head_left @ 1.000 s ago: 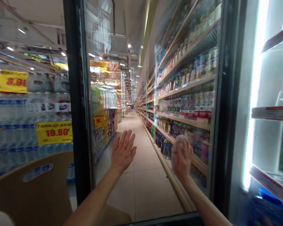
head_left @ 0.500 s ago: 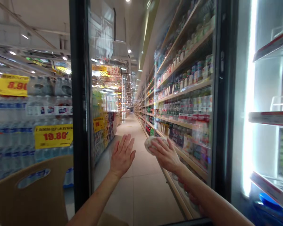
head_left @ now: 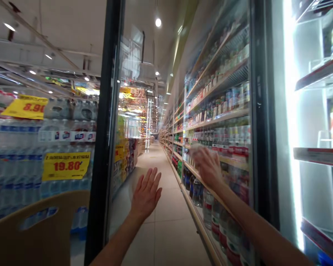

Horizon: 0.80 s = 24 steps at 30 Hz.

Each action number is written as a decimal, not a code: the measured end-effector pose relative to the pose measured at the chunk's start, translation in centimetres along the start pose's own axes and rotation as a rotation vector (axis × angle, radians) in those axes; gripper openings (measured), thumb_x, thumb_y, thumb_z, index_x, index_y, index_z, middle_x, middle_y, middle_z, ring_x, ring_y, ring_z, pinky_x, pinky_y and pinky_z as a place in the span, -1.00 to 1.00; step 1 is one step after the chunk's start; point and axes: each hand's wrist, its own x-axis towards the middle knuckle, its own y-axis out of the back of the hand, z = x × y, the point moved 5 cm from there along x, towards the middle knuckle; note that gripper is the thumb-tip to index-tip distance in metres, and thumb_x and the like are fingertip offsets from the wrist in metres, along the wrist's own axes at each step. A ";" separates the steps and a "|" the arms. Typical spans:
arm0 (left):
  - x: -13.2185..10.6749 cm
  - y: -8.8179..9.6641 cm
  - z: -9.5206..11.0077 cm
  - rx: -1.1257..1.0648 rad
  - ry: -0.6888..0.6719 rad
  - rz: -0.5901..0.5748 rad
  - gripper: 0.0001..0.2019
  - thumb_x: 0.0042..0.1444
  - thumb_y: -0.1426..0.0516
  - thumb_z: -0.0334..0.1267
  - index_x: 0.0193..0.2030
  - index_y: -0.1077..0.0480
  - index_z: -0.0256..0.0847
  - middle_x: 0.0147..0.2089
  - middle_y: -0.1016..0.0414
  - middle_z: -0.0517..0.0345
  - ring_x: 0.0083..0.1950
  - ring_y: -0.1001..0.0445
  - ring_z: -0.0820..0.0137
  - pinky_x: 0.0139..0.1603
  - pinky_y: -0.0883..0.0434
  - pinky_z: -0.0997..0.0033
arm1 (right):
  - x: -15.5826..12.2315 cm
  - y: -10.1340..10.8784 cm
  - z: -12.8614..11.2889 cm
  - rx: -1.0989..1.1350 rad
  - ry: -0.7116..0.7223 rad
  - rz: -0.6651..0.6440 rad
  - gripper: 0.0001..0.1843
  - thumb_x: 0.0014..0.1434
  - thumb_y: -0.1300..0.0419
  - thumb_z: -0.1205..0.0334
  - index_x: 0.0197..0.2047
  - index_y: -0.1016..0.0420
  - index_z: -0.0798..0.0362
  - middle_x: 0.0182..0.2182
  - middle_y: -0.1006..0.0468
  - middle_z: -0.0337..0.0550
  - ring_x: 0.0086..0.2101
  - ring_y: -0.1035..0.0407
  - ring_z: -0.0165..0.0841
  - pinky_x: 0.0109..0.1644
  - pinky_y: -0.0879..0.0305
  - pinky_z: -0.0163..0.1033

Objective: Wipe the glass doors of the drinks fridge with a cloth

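Note:
My left hand [head_left: 147, 193] lies flat with fingers spread against the glass door [head_left: 161, 74] of a shop cooler, low in the pane. My right hand [head_left: 208, 167] is higher and to the right on the same pane, smeared by motion. It presses a pale cloth [head_left: 194, 150] against the glass, and only a faint edge of the cloth shows past the fingertips. Through the pane I see a long aisle with drink shelves [head_left: 219, 122] along its right side.
The door's black frame [head_left: 102, 147] stands at the left, with stacked water bottles and yellow price signs [head_left: 66, 165] behind it. A tan plastic panel with a handle slot [head_left: 39, 236] sits at lower left. The lit cooler interior with shelves [head_left: 319, 155] is at the right.
My right hand with the cloth has swept across the glass, from low right to the middle and then up and right. The left hand stays flat on the pane. The view has shifted right.

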 end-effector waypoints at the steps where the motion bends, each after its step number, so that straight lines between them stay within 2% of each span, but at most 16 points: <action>1: 0.0 0.0 0.0 0.002 0.000 0.002 -0.47 0.21 0.02 -0.27 0.32 -0.02 -0.26 0.22 -0.28 -0.05 0.39 0.08 0.35 0.37 0.08 0.23 | 0.5 0.4 2.5 -0.055 -0.226 0.114 -0.52 0.16 0.05 0.34 0.14 -0.33 -0.02 0.16 -0.29 -0.01 0.22 -0.05 -0.17 0.26 0.08 0.10; 3: -0.1 -0.1 0.0 0.010 0.005 0.006 -0.48 0.21 0.02 -0.27 0.31 -0.03 -0.26 0.23 -0.28 -0.05 0.38 0.04 0.33 0.37 0.06 0.22 | 1.4 0.8 5.9 -0.128 -0.564 0.291 -0.50 0.18 0.08 0.30 0.18 -0.29 0.10 0.20 -0.20 0.15 0.22 -0.02 -0.06 0.21 0.04 0.19; 4: -0.1 -0.1 0.0 0.013 0.008 0.007 -0.47 0.21 0.02 -0.27 0.32 -0.02 -0.25 0.23 -0.28 -0.05 0.37 0.01 0.33 0.36 0.05 0.21 | 2.1 0.6 6.0 -0.130 -0.602 0.308 -0.49 0.19 0.09 0.29 0.20 -0.26 0.12 0.22 -0.16 0.17 0.23 0.01 -0.03 0.21 0.05 0.22; 6: -0.1 -0.1 0.0 0.014 0.009 0.009 -0.46 0.22 0.02 -0.27 0.33 0.01 -0.24 0.22 -0.28 -0.04 0.36 -0.03 0.32 0.35 0.03 0.21 | 3.4 -0.4 3.3 -0.077 -0.404 0.204 -0.48 0.19 0.09 0.31 0.22 -0.23 0.07 0.22 -0.18 0.10 0.25 0.05 -0.08 0.23 0.07 0.21; 9: -0.1 0.0 0.0 0.003 0.001 0.009 -0.42 0.22 0.02 -0.26 0.35 0.09 -0.22 0.23 -0.27 -0.04 0.35 -0.05 0.32 0.35 0.02 0.22 | 2.9 -1.7 -3.3 0.049 0.149 -0.040 -0.49 0.16 0.03 0.36 0.18 -0.28 -0.14 0.18 -0.27 -0.17 0.26 0.05 -0.27 0.30 0.14 0.05; 10: -0.1 0.0 -0.1 0.000 0.002 0.006 -0.41 0.22 0.01 -0.26 0.36 0.11 -0.21 0.23 -0.27 -0.03 0.35 -0.05 0.31 0.34 0.02 0.22 | 2.4 -1.8 -4.2 0.070 0.230 -0.082 -0.48 0.15 0.02 0.36 0.16 -0.29 -0.17 0.17 -0.29 -0.21 0.26 0.04 -0.30 0.32 0.17 0.02; 11: -0.1 0.0 -0.1 -0.003 0.005 -0.001 -0.40 0.22 0.01 -0.26 0.36 0.13 -0.20 0.24 -0.26 -0.03 0.35 -0.05 0.31 0.34 0.02 0.22 | 2.0 -1.6 -4.0 0.068 0.208 -0.084 -0.49 0.15 0.02 0.36 0.16 -0.29 -0.17 0.17 -0.29 -0.22 0.25 0.03 -0.31 0.32 0.18 0.02; 12: -0.2 -0.1 -0.1 -0.005 0.008 -0.012 -0.39 0.21 0.00 -0.27 0.36 0.14 -0.19 0.24 -0.25 -0.03 0.35 -0.04 0.31 0.35 0.03 0.21 | 1.8 -1.2 -2.8 0.041 0.083 -0.049 -0.49 0.15 0.03 0.35 0.17 -0.28 -0.15 0.19 -0.27 -0.18 0.25 0.03 -0.29 0.31 0.17 0.05; 15: -0.2 -0.4 -0.1 -0.009 0.011 -0.045 -0.35 0.19 -0.02 -0.28 0.37 0.17 -0.18 0.27 -0.19 -0.03 0.37 0.01 0.31 0.35 0.06 0.21 | 1.2 0.0 1.9 -0.108 -0.504 0.157 -0.47 0.18 0.09 0.31 0.22 -0.23 0.00 0.24 -0.16 0.02 0.25 0.03 -0.14 0.24 0.07 0.18; 16: -0.2 -0.5 -0.2 -0.009 0.010 -0.048 -0.34 0.19 -0.03 -0.28 0.37 0.18 -0.18 0.28 -0.17 -0.04 0.37 0.04 0.31 0.36 0.07 0.21 | 1.0 0.0 2.2 -0.135 -0.597 0.188 -0.47 0.18 0.11 0.30 0.23 -0.21 0.04 0.25 -0.13 0.05 0.25 0.05 -0.11 0.22 0.06 0.20; 17: -0.2 -0.5 -0.2 -0.010 0.008 -0.049 -0.34 0.18 -0.03 -0.28 0.37 0.18 -0.18 0.29 -0.15 -0.04 0.38 0.06 0.32 0.36 0.08 0.21 | 1.0 -0.2 1.6 -0.135 -0.590 0.175 -0.46 0.18 0.11 0.30 0.23 -0.21 0.04 0.25 -0.11 0.04 0.26 0.07 -0.10 0.23 0.07 0.19; 18: -0.2 -0.6 -0.2 -0.011 0.005 -0.046 -0.34 0.18 -0.03 -0.28 0.37 0.18 -0.19 0.30 -0.14 -0.05 0.38 0.09 0.33 0.37 0.09 0.22 | 1.1 -0.6 0.3 -0.108 -0.477 0.111 -0.46 0.17 0.10 0.30 0.23 -0.21 0.01 0.26 -0.12 -0.01 0.27 0.09 -0.13 0.25 0.09 0.16; 21: -0.2 -0.9 -0.3 -0.026 -0.003 -0.047 -0.36 0.19 -0.03 -0.27 0.36 0.15 -0.20 0.30 -0.13 -0.06 0.39 0.12 0.35 0.37 0.12 0.24 | -0.1 -1.4 -4.5 0.010 0.046 -0.138 -0.46 0.16 0.06 0.35 0.20 -0.23 -0.16 0.22 -0.21 -0.21 0.26 0.05 -0.28 0.31 0.16 0.04; 22: -0.2 -1.1 -0.4 -0.038 0.000 -0.053 -0.37 0.19 -0.03 -0.27 0.36 0.13 -0.20 0.30 -0.13 -0.06 0.39 0.11 0.35 0.37 0.12 0.24 | -0.8 -1.2 -4.7 0.012 0.096 -0.154 -0.46 0.16 0.06 0.35 0.19 -0.24 -0.18 0.20 -0.24 -0.23 0.25 0.02 -0.30 0.31 0.16 0.04; 23: -0.2 -1.2 -0.4 -0.051 0.005 -0.061 -0.38 0.19 -0.03 -0.27 0.36 0.11 -0.19 0.30 -0.12 -0.05 0.39 0.11 0.35 0.37 0.13 0.24 | -1.4 -0.7 -3.8 -0.012 0.042 -0.122 -0.47 0.16 0.06 0.34 0.19 -0.25 -0.16 0.19 -0.25 -0.19 0.24 0.00 -0.27 0.30 0.14 0.07; 24: -0.3 -1.4 -0.5 -0.062 0.014 -0.069 -0.39 0.19 -0.03 -0.26 0.35 0.09 -0.18 0.31 -0.11 -0.05 0.39 0.10 0.34 0.37 0.13 0.24 | -2.0 -0.1 -2.2 -0.059 -0.098 -0.052 -0.48 0.17 0.07 0.33 0.20 -0.25 -0.11 0.19 -0.24 -0.12 0.24 0.00 -0.22 0.28 0.11 0.12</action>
